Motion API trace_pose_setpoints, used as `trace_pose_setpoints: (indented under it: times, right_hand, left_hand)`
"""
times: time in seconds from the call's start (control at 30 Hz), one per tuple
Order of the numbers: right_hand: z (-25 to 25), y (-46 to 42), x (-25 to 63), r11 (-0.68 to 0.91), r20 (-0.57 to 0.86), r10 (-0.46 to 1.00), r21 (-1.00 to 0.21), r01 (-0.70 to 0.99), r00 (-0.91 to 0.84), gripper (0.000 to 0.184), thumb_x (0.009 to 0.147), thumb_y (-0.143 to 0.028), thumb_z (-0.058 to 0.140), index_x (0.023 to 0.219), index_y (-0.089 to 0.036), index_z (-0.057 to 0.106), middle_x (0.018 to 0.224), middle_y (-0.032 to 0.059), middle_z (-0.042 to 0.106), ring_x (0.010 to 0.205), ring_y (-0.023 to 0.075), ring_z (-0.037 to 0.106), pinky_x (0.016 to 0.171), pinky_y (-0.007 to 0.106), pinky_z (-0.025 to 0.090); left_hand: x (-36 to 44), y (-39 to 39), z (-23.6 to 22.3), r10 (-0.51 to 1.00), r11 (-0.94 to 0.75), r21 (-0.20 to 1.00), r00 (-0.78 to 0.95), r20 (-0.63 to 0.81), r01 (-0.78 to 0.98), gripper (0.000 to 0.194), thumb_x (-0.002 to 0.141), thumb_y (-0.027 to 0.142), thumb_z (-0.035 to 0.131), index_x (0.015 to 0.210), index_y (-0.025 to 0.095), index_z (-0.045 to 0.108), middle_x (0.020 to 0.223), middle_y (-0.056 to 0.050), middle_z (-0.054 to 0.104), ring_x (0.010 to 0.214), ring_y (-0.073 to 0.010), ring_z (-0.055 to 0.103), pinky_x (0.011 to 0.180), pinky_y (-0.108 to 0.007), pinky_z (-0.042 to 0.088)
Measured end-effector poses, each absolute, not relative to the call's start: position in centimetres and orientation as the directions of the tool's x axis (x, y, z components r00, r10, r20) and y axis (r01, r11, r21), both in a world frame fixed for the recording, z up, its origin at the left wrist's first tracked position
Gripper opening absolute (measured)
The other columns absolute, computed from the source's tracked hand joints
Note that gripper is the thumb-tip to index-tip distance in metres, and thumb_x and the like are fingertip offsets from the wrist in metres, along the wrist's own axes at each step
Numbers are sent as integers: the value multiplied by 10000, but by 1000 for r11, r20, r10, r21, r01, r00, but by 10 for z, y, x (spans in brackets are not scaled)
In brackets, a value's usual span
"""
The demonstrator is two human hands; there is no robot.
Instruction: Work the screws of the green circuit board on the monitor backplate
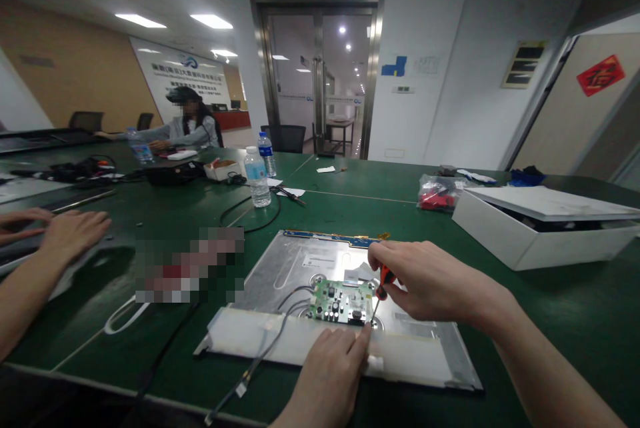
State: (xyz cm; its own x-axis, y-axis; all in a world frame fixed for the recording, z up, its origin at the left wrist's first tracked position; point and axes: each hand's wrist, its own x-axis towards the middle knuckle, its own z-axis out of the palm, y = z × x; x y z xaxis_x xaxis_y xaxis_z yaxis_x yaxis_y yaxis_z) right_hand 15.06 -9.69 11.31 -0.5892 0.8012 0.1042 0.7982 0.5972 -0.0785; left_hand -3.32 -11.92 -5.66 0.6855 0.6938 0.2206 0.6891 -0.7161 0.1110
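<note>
A flat metal display panel [295, 261] lies on the green table, its back facing up. Mounted near its middle is a green circuit board [340, 300] with cables on its left side. My right hand [425, 278] is closed around a small red-and-black screwdriver [384, 281], held tilted with its shaft pointing down to the board's lower right corner. My left hand [337, 361] rests on the white strip [270, 335] along the panel's near edge. Its fingers are bent together, the foremost fingertip beside the screwdriver's tip; whatever they pinch, if anything, is hidden.
An open white box [565, 241] stands at right, near a plastic bag with red contents [440, 193]. Water bottles [257, 178] and black cables [230, 211] lie beyond the panel. Another person's hands [70, 235] work at left; a person in a cap [193, 125] sits farther back.
</note>
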Motion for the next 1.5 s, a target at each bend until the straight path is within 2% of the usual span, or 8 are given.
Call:
trace_pose_setpoints:
  times: [0.3, 0.43, 0.6, 0.87, 1.0, 1.13, 1.4, 1.5]
  right_hand:
    - [114, -94, 149, 524, 69, 852, -77, 849, -519, 110, 827, -305, 555, 897, -224, 533, 813, 9, 645, 719, 178, 574, 562, 276, 307]
    - [115, -97, 150, 566, 68, 824, -102, 818, -562, 144, 786, -239, 576, 918, -211, 525, 875, 14, 624, 715, 158, 545, 563, 270, 314]
    - [114, -96, 149, 592, 92, 805, -87, 801, -586, 91, 817, -196, 524, 907, -202, 515, 890, 18, 618, 697, 146, 533, 550, 264, 304]
    - [115, -94, 149, 550, 53, 835, -84, 831, -547, 184, 818, -391, 595, 848, -211, 581, 777, 22, 645, 704, 172, 574, 550, 272, 299]
    - [119, -100, 150, 629, 64, 776, -150, 763, -627, 164, 805, -283, 573, 950, -208, 557, 876, 18, 643, 713, 145, 551, 567, 267, 322]
    - [119, -101, 149, 646, 76, 763, -138, 751, -642, 119, 787, -175, 530, 904, -195, 530, 865, 20, 638, 678, 134, 528, 549, 262, 309]
    - [115, -93, 149, 502, 74, 864, -58, 863, -498, 230, 814, -413, 577, 929, -215, 562, 763, 26, 645, 661, 183, 564, 524, 273, 282]
    - [116, -97, 152, 560, 80, 828, -113, 820, -555, 239, 799, -362, 583, 966, -200, 529, 867, 36, 649, 708, 176, 561, 557, 278, 313]
  left_hand:
    - [-34, -120, -54, 696, -715, 132, 683, 222, 686, 462, 819, 45, 463, 1272, 133, 429, 893, -73, 595, 811, -239, 536, 740, -384, 453]
    - [-33, -119, -54, 697, -715, 124, 684, 216, 688, 439, 837, 59, 456, 1268, 138, 430, 891, -72, 598, 795, -240, 537, 720, -385, 454]
    - [-34, -120, -56, 690, -720, 120, 687, 228, 684, 459, 842, 61, 447, 1291, 144, 398, 898, -73, 595, 795, -235, 534, 724, -377, 448]
    - [-34, -119, -59, 684, -725, 122, 688, 243, 678, 442, 837, 58, 426, 1270, 144, 399, 899, -70, 589, 802, -229, 529, 738, -379, 442]
    - [-34, -119, -58, 691, -718, 129, 680, 244, 684, 438, 841, 58, 421, 1267, 158, 402, 882, -60, 590, 806, -224, 531, 750, -375, 436]
    - [-33, -120, -55, 701, -710, 130, 675, 230, 692, 455, 828, 48, 439, 1269, 155, 412, 903, -67, 596, 809, -228, 536, 744, -370, 440]
    - [-33, -120, -54, 704, -706, 118, 672, 232, 699, 424, 838, 61, 460, 1252, 150, 436, 900, -71, 600, 808, -235, 541, 737, -377, 451]
    - [-33, -120, -54, 703, -707, 119, 675, 227, 697, 415, 846, 68, 456, 1253, 149, 434, 897, -71, 597, 805, -237, 541, 735, -383, 452]
